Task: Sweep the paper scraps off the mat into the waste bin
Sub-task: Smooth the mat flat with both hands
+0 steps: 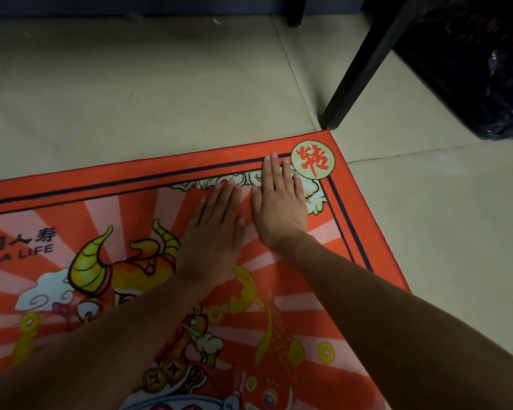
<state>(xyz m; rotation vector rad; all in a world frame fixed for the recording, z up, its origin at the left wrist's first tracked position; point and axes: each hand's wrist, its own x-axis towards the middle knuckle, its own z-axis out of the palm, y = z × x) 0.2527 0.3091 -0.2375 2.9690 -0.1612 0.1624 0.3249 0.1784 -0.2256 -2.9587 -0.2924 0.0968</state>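
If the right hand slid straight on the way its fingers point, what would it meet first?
The right hand lies flat on the mat, fingers toward its far border; beyond that only bare floor shows, so the way looks free.

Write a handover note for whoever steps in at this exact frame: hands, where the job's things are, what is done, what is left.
Left hand: flat on the mat, fingers straight, holding nothing.
Right hand: flat beside it, fingertips near the round emblem at the mat's far right corner.
Waste bin: dark, bag-lined, on the floor beyond that corner, behind a black furniture leg.
Paper scraps: none can be made out on the mat; any under the palms are hidden.
Left: push whatever the hands have gathered off the corner and get it into the bin.
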